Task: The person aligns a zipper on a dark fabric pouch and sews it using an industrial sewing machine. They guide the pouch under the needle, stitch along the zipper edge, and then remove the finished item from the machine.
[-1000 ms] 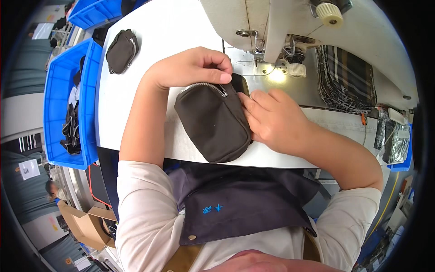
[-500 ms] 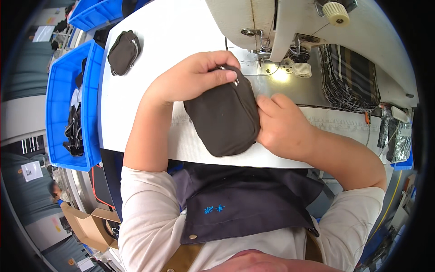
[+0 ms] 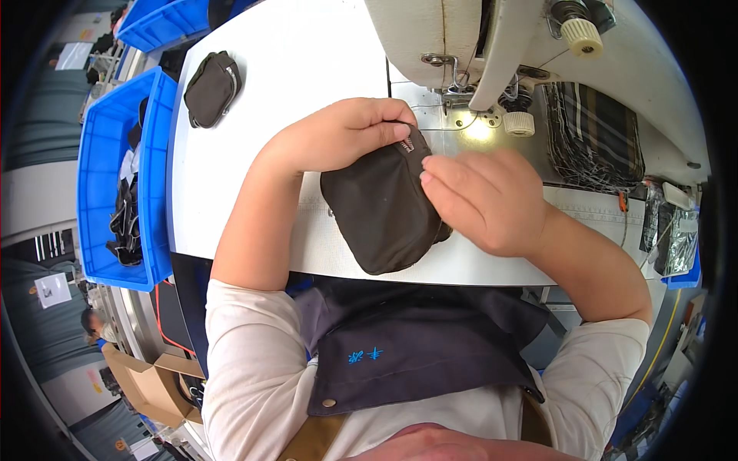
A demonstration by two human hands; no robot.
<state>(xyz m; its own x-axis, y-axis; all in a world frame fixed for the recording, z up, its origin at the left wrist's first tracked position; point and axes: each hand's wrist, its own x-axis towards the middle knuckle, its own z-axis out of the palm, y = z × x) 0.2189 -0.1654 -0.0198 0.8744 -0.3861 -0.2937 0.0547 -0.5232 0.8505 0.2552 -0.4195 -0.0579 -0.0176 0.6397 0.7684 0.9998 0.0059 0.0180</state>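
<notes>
Since half a second ago our right hand (image 3: 492, 201) has lifted off the dark pouch (image 3: 382, 209), fingers loosely open. Our left hand (image 3: 346, 137) pinches its zippered top corner; the soft, rounded pouch lies on the white table (image 3: 307, 69).

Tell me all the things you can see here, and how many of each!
Zipped fabric pouch: 1, dark brown, on the table in front of the sewing machine, held in both hands.
Second pouch: 1, dark brown, far left of the table.
Sewing machine: 1, cream, top of the view, small lamp lit at the needle.
Table: 1, white.
Plastic bins: 2 on the left, blue, the nearer one holding dark pieces.
Plaid fabric: 1 pile, dark, right of the machine.
Cardboard box: 1, brown, lower left.
Apron: 1, navy, worn.
Left hand: pinching the pouch's top edge by the zip.
Right hand: on the pouch's right side.
</notes>
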